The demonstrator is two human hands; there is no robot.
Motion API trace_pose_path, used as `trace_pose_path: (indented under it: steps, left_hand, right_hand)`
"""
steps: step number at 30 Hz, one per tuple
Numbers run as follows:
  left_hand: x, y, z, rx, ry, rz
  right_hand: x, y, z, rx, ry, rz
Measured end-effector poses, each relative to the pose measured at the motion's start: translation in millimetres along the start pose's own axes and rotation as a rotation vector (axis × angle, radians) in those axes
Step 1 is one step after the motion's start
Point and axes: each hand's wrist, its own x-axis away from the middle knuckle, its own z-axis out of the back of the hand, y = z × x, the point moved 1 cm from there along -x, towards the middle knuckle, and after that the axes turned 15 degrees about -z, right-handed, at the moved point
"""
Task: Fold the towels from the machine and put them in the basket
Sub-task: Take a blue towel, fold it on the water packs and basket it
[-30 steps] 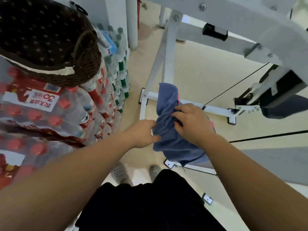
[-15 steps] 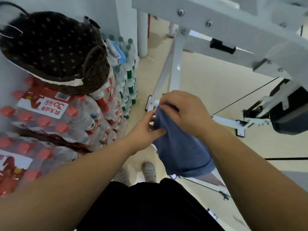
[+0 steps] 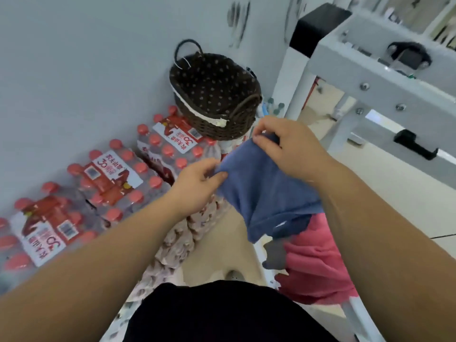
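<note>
1. Nearest, low on the right, a pink towel (image 3: pixel 318 262) was seen hanging in a loose heap, partly covered by the blue towel above it. What it was draped over could not be told.
2. The blue towel (image 3: pixel 261 191) was held up in the air at the middle of the scene, drooping and creased below the hands.
3. Its left edge was pinched between the thumb and curled fingers of the left hand (image 3: pixel 197 186). Its far upper corner was gripped by the curled fingers of the right hand (image 3: pixel 288 149).
4. The cloth was judged light, soft and limp, neither fragile nor slippery. It was best taken at the corners or along a hem and kept taut, since it would likely bunch if grasped at the middle.
5. Farther left, packs of red-capped bottles (image 3: pixel 111 178) were stacked along the wall.
6. The basket (image 3: pixel 214 99), dark and lined with dotted cloth, was set on the far pack, just beyond the hands. No towel could be made out inside it.
7. The white machine frame (image 3: pixel 385 77) was seen at the far right.
</note>
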Motion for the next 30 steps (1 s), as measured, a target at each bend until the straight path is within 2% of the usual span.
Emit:
trace_pose_path:
  steps: [7,11,15,17,21,23,26,28,30]
  left_hand:
    - [74,19,99,0.177,0.246,-0.035]
    - [140,11,159,0.172,0.268,0.003]
    - [205,5,208,0.304,0.258,0.037]
    - [231,6,231,0.371,0.273,0.056]
    - [274,10,273,0.477,0.439,0.086]
    - [294,5,291,0.447,0.501,0.129]
    - [325,-21,312,0.283,0.608,0.264]
    - [349,-46,321,0.15,0.694,0.358]
    - [375,-68,322,0.07,0.735,0.45]
  right_hand:
    - [-5,-93,-28,-0.009,-0.077,0.132]
    - [11,-153,-75,-0.012,-0.236,0.199]
    - [29,-210,-129,-0.042,-0.383,0.196]
    - [42,-233,-152,-0.1,-0.48,0.18]
    - [75,-273,-188,-0.366,-0.687,0.086]
    - [84,-282,-208,-0.292,-0.823,0.066]
    - [90,-278,-247,0.062,-1.001,0.08]
    - [91,-267,-268,0.236,-1.005,0.054]
    - [84,-255,-281,0.242,-0.964,-0.007]
